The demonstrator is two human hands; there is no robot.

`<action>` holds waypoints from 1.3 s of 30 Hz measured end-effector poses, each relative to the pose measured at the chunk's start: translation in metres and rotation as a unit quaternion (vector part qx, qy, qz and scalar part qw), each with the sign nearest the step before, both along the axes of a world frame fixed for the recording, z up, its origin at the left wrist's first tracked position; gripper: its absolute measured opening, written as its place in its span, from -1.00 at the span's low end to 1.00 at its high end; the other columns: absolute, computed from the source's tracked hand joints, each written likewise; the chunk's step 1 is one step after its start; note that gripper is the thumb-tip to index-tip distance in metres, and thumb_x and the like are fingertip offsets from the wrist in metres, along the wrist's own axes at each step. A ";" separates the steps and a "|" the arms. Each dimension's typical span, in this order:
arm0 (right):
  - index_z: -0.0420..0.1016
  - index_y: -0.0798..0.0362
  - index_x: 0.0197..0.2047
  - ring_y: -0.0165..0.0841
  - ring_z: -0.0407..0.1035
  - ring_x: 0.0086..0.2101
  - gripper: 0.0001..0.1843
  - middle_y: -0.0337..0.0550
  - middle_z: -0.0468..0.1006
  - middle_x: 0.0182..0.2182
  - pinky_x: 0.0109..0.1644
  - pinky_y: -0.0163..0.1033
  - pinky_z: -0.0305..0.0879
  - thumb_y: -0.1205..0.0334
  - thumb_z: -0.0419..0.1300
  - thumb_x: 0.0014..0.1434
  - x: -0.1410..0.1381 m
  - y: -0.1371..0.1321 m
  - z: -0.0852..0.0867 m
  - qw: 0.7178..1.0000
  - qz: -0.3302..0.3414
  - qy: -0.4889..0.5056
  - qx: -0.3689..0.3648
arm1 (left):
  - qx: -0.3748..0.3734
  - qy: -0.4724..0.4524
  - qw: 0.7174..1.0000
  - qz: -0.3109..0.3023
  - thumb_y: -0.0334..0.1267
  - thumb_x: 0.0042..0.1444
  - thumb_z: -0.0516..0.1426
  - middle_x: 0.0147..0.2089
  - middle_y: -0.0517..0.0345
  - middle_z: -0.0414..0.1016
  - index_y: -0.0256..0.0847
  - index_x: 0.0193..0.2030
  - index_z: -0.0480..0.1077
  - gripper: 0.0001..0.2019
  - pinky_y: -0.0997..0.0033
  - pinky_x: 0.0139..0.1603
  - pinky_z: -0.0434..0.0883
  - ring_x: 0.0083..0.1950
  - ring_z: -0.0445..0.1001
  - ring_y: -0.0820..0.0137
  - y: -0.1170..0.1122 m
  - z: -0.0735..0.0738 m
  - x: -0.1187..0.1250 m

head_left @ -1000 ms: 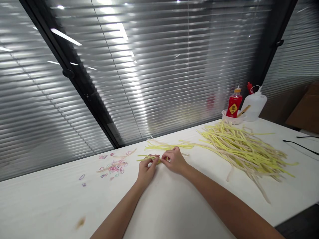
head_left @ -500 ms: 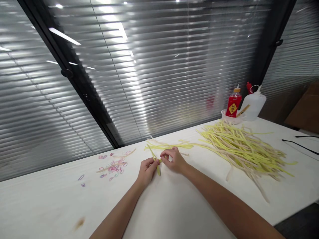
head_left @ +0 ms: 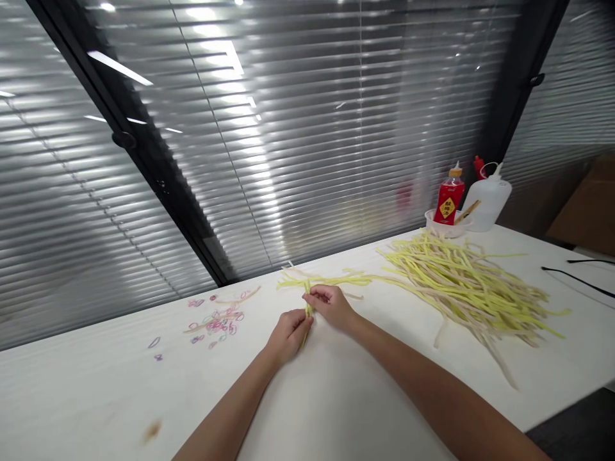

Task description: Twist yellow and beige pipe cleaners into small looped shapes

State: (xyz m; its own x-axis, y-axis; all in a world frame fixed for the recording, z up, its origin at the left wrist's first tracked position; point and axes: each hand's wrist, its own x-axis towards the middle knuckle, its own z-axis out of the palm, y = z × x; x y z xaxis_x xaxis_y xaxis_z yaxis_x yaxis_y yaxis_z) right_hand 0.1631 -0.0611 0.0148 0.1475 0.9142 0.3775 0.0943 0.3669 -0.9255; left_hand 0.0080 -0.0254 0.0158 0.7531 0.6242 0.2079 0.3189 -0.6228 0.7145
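Observation:
Between my hands, over the middle of the white table (head_left: 336, 390), a short bundle of yellow strips (head_left: 308, 307) stands nearly in line with my view. My left hand (head_left: 288, 333) pinches its lower part, and a tail of it sticks out below the fingers. Higher up, my right hand (head_left: 332, 304) closes thumb and fingers on the same bundle. Just behind lie several loose yellow strips (head_left: 353, 279) on the table. A large pile of yellow and beige strips (head_left: 461, 285) spreads out to the right.
Small coloured loops (head_left: 221, 323) lie scattered at the left with beige strips. At the back right stand a red-labelled bottle (head_left: 449, 200) in a clear bowl (head_left: 439, 229) and a white squeeze bottle (head_left: 487, 202). Thin black cords (head_left: 579, 282) lie at the right edge.
The yellow strips have turned from slanting to nearly straight and are bunched together. My right hand has moved slightly left, from beside the strips onto them.

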 end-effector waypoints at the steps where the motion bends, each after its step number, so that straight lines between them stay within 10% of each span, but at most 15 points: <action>1: 0.31 0.07 -0.56 -0.50 0.09 -0.58 -0.69 -0.34 0.21 -0.63 -0.49 -0.35 0.02 0.06 0.16 0.09 0.001 0.001 0.000 1.000 0.017 0.014 -0.006 | 0.005 0.005 1.000 0.000 -0.15 0.22 -0.06 -0.58 0.26 0.15 -0.23 -0.57 0.13 -0.65 0.43 -0.43 0.09 -0.49 0.11 0.48 0.000 0.000 0.000; 24: 0.35 0.08 -0.43 -0.58 0.07 -0.69 -0.75 -0.35 0.38 -0.64 -0.58 -0.38 -0.04 0.07 0.23 0.02 0.004 0.007 0.001 0.975 0.041 0.209 -0.066 | 0.113 0.008 0.991 0.065 -0.22 0.29 -0.17 -0.25 0.07 0.47 -0.17 -0.13 0.33 -0.72 0.34 -0.17 0.26 -0.23 0.38 0.32 -0.003 0.002 0.003; 35: 0.33 0.08 -0.41 -0.57 0.11 -0.67 -0.73 -0.33 0.37 -0.61 -0.58 -0.39 0.00 0.04 0.22 0.04 0.002 0.008 -0.002 0.976 0.061 0.194 -0.074 | 0.105 0.026 0.992 0.072 -0.24 0.27 -0.21 -0.43 0.15 0.33 -0.14 -0.35 0.15 -0.78 0.36 -0.32 0.21 -0.40 0.31 0.34 -0.004 0.000 0.003; 39: 0.31 0.04 -0.13 -0.58 0.07 -0.67 -0.65 -0.27 0.42 -0.43 -0.57 -0.38 0.08 0.05 0.18 0.07 0.001 0.007 -0.007 0.995 -0.064 0.073 -0.033 | 0.098 0.031 0.992 0.077 -0.22 0.27 -0.20 -0.52 0.21 0.23 -0.13 -0.42 0.08 -0.76 0.38 -0.38 0.16 -0.46 0.26 0.36 -0.005 0.000 0.003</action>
